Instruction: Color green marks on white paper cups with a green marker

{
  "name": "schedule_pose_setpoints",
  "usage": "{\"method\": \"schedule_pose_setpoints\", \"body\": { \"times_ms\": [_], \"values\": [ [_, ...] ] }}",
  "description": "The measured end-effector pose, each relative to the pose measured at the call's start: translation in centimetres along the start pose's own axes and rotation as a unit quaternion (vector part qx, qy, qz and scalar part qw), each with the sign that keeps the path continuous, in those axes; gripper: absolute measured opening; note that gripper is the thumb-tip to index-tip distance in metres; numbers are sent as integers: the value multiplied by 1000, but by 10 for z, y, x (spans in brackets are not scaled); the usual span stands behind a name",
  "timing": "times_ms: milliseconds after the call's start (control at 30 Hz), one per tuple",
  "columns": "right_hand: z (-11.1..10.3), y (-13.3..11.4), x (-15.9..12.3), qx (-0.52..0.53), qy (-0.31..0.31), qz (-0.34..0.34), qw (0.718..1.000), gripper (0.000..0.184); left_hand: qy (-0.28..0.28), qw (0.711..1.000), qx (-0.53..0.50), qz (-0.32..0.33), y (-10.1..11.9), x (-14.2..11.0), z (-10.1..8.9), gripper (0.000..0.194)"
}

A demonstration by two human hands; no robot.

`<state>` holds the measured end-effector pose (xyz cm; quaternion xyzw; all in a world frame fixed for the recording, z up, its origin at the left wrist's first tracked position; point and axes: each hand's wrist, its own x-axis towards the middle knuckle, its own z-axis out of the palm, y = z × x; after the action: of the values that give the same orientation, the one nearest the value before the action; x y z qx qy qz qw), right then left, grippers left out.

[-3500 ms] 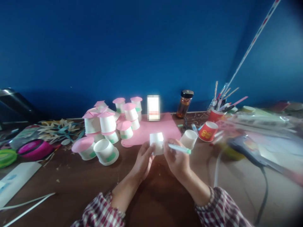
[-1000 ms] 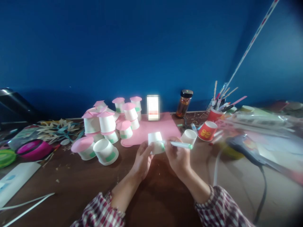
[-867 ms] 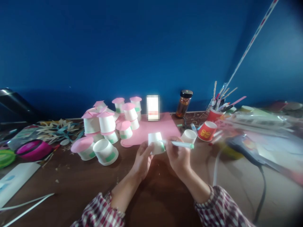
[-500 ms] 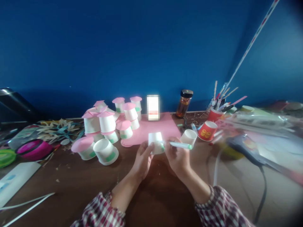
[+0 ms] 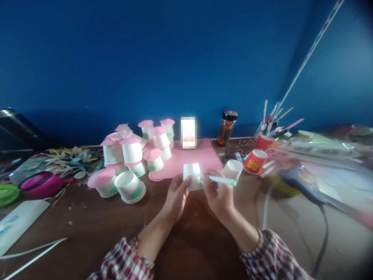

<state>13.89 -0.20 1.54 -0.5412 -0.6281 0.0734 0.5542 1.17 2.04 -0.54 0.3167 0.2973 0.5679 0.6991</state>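
My left hand (image 5: pixel 177 194) is closed on a white paper cup (image 5: pixel 191 175), its thumb pressed to the cup's side and the narrower end up. In my right hand (image 5: pixel 218 194) is a white marker pen (image 5: pixel 223 180) with a green end pointing right; its tip is at the cup's right side, partly hidden by my fingers. Just behind that hand stands another white cup (image 5: pixel 233 169), mouth up. On the left stand several white cups topped with pink paper cones (image 5: pixel 131 149), some bearing green patches. An uncapped white cup (image 5: pixel 129 186) with a green patch sits in front of them.
Pink paper (image 5: pixel 192 155) lies under the cups. Rightward are a red cup (image 5: pixel 255 161), a dark-lidded jar (image 5: pixel 229 127), a cup of pens (image 5: pixel 265 140) and a glue gun (image 5: pixel 303 184) with its cord. Far left lie a magenta bowl-like item (image 5: pixel 42 184) and a white box (image 5: pixel 21 221).
The white cup in my left hand has shifted very slightly. The marker in my right hand stays against it, and the surroundings are unchanged.
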Motion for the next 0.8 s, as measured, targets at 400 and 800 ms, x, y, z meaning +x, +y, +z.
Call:
{"method": "schedule_pose_setpoints", "body": {
  "times_ms": [400, 800],
  "values": [
    [0, -3, 0, -24, -4, -4, 1000, 18, 9, 1000, 2, 6, 0, 0, 1, 23],
    [1, 0, 0, -36, -16, -12, 999, 18, 4, 1000, -3, 2, 1, 0, 1, 20]
  ]
}}
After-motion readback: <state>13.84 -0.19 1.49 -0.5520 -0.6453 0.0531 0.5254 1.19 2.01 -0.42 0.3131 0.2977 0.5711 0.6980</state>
